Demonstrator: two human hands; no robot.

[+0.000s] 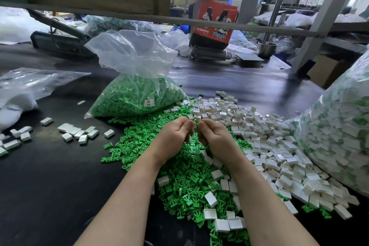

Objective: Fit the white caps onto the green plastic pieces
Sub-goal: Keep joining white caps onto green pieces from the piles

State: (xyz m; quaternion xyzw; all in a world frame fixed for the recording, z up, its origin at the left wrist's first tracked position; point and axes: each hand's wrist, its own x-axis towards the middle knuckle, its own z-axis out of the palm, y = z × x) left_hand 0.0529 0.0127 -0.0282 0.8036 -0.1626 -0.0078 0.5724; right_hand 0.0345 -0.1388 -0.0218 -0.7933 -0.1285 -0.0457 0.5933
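While both forearms reach out over the dark table, the left hand and the right hand meet palm-up just above the heap of green plastic pieces, fingertips curled in toward each other and nearly touching. Whatever they pinch between them is too small and hidden to make out, so I cannot tell whether either hand actually holds a piece. Directly under and around the wrists the green pieces spread wide, with a few white caps scattered among them; the main drift of caps lies to the right of the right hand and just beyond the fingertips. Behind the hands, slightly left, stands an open clear bag of green pieces. At the far right edge a big bag packed with white and green parts leans against the cap pile. Well off to the left, a small row of assembled-looking white blocks rests apart on the table. Across the table another person sits behind an orange bag.
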